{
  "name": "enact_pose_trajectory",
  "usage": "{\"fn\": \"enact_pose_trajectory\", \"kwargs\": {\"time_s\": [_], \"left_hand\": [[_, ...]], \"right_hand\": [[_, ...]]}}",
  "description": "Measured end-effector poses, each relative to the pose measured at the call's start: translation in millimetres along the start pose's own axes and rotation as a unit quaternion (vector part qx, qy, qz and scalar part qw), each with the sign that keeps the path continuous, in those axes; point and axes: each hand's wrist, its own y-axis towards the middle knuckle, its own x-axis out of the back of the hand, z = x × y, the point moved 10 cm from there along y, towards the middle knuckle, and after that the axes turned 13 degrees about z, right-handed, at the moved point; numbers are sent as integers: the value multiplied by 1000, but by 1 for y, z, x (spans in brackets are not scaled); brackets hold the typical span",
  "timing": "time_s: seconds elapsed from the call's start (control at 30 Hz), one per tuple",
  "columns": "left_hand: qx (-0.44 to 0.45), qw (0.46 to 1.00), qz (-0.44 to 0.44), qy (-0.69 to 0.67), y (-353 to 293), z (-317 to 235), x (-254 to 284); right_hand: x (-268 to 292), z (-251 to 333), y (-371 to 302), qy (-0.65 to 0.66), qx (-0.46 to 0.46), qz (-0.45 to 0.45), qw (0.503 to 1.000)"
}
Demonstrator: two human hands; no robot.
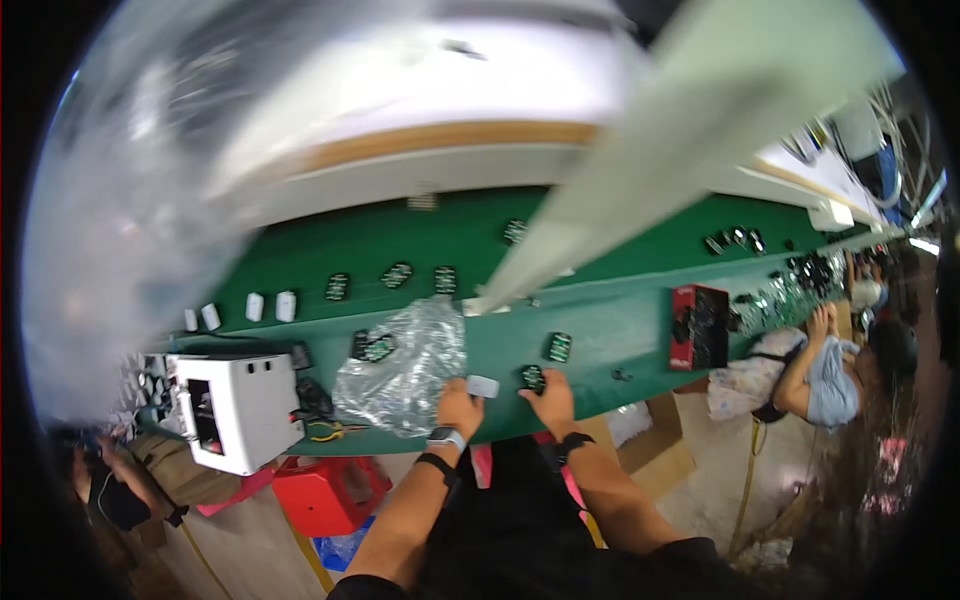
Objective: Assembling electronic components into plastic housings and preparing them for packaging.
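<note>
Fingers of the left hand (459, 409) appear to pinch the left end of a small white block (483, 386). Fingers of the right hand (553, 405) touch a dark block (532, 377) near the front edge of the green table (625, 335); whether they grip it cannot be told. A second dark block (559, 347) lies just beyond, untouched. Judged by layout, work is partway: two pieces are engaged, while more dark blocks (397, 275) and white blocks (285, 306) sit unattended toward the rear.

Green bench (630, 305) moderately lit. Fisheye curvature bends straight edges; corners black. Plastic sheet (130, 220) and diagonal beam (690, 130) blurred.
</note>
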Motion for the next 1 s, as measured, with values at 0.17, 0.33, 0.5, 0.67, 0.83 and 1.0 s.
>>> {"fn": "enact_pose_trajectory", "kwargs": {"time_s": [0.17, 0.33, 0.5, 0.67, 0.83, 1.0], "left_hand": [[93, 994, -46, 41, 0, -12, -6], [123, 989, -70, 33, 3, -30, -15], [81, 992, -76, 66, -1, -42, -20], [40, 989, -117, 83, -14, -92, -24], [-36, 991, -111, 59, -14, -145, -45], [6, 995, -78, 55, -11, -140, -60]], "right_hand": [[45, -7, -20, 28, -1, -56, 998], [103, -138, -31, 105, -49, -172, 978], [145, -221, -32, 85, -58, -188, 977], [151, -229, -26, 84, -40, -132, 987], [154, -217, -20, 52, 8, -122, 991], [154, -205, -14, -1, 64, -114, 991]]}}
